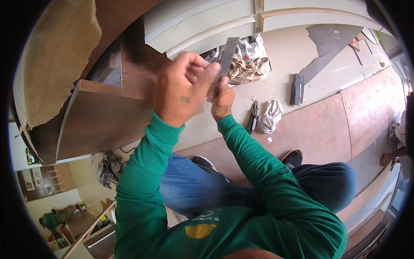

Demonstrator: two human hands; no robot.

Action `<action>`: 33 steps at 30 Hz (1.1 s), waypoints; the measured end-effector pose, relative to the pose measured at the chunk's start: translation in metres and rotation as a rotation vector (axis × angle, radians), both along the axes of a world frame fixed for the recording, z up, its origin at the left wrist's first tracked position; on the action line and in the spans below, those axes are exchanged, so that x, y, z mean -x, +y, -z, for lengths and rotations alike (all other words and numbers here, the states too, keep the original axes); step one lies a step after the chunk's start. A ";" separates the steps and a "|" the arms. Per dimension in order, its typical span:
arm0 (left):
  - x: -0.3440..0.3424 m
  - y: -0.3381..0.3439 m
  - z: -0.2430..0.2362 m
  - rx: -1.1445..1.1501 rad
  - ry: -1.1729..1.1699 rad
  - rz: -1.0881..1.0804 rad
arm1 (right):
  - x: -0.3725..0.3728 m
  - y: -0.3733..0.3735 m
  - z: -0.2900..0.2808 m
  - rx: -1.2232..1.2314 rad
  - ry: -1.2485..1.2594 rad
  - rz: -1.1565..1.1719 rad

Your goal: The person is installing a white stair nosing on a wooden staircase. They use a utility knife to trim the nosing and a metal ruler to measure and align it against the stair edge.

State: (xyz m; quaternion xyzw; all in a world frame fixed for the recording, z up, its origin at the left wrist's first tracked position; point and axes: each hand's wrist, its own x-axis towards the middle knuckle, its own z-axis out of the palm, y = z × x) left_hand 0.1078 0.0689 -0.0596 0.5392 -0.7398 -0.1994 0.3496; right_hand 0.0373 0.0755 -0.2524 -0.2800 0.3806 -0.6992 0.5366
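My right hand (223, 101) is closed round the lower end of a flat grey strip (229, 52), thumb along its face. The strip points up and away from me; its exact kind is unclear. My left hand (181, 90) is raised beside it, thumb close to the strip. Its fingers are curled and blurred by motion, and I cannot tell whether they touch the strip or hold anything. On the floor just right of my right hand lie a black utility knife (252, 117) and a crumpled white paper wad (271, 116). Beyond the strip sits a plastic bag with crumpled brown paper (250, 69).
White drawer fronts (202, 28) stand ahead. A brown wooden cabinet panel (108, 121) is at my left. A dark rectangular block (297, 89) and a torn grey sheet (325, 45) lie to the right. Brown boards (319, 125) cover the floor; another person's hand (385, 159) shows far right.
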 end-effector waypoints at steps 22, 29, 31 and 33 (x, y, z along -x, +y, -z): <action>-0.018 -0.003 0.050 -0.380 -0.436 0.302 | 0.142 -0.036 -0.036 -0.127 0.204 0.023; -0.007 0.007 0.161 -0.701 -0.668 0.549 | 0.267 -0.020 0.085 -0.924 1.002 0.186; 0.006 0.003 0.213 -0.864 -0.688 0.555 | 0.262 -0.010 0.149 -0.927 1.249 -0.455; -0.017 0.012 0.269 -0.971 -0.601 0.443 | 0.181 0.013 0.124 -0.989 1.152 -0.643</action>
